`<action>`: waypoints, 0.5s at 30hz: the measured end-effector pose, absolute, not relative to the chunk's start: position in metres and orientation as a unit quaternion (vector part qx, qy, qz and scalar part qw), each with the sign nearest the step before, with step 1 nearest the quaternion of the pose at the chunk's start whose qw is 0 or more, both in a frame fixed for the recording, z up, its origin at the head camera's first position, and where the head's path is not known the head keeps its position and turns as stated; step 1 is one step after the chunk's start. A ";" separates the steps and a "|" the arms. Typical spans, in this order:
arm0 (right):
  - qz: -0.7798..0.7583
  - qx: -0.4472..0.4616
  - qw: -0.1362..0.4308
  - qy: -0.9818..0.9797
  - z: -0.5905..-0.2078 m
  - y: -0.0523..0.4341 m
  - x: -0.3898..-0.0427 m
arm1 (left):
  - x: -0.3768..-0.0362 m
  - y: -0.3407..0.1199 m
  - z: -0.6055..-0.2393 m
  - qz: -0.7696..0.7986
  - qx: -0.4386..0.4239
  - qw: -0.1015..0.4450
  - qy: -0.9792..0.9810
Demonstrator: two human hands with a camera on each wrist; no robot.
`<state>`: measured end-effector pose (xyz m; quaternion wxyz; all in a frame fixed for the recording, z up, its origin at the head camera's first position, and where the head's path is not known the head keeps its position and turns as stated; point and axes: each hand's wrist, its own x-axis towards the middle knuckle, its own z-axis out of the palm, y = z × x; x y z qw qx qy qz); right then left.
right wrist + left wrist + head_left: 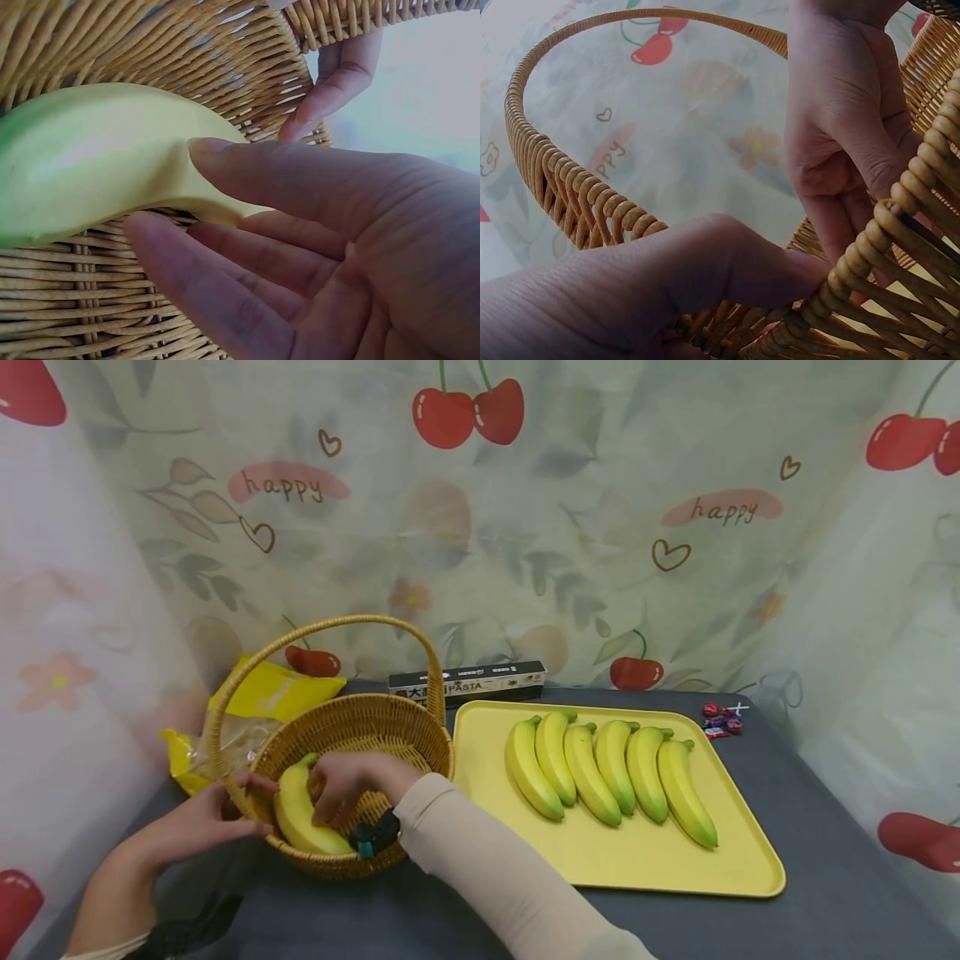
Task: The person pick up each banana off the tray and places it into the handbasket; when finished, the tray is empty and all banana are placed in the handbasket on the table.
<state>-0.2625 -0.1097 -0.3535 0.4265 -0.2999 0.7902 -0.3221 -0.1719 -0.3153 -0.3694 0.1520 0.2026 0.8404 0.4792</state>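
One banana (300,814) in basket (375,727), six bananas (609,772) on tray (675,860).

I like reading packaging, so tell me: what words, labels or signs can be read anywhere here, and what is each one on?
"happy": pink patches on the cherry-printed curtain backdrop, twice.
"PASTA": long black cardboard box behind the flat yellow plastic tray; its other characters are too small to read.
Crinkled yellow plastic bag: print blurred.
Small red candy wrappers: too small.

Soft, even light all round, no glare anywhere.
Only faint shadows under the basket (352,752); the head view bows at its edges, and both wrist views go blurry up close around it.
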 end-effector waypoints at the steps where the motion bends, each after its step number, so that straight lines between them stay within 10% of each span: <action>1: -0.323 -0.300 0.427 0.790 -0.353 -0.109 -0.262 | -0.172 -0.315 -0.369 0.478 0.200 0.149 0.842; 15: -0.323 -0.314 0.394 0.801 -0.334 -0.084 -0.256 | -0.171 -0.315 -0.370 0.466 0.194 0.143 0.851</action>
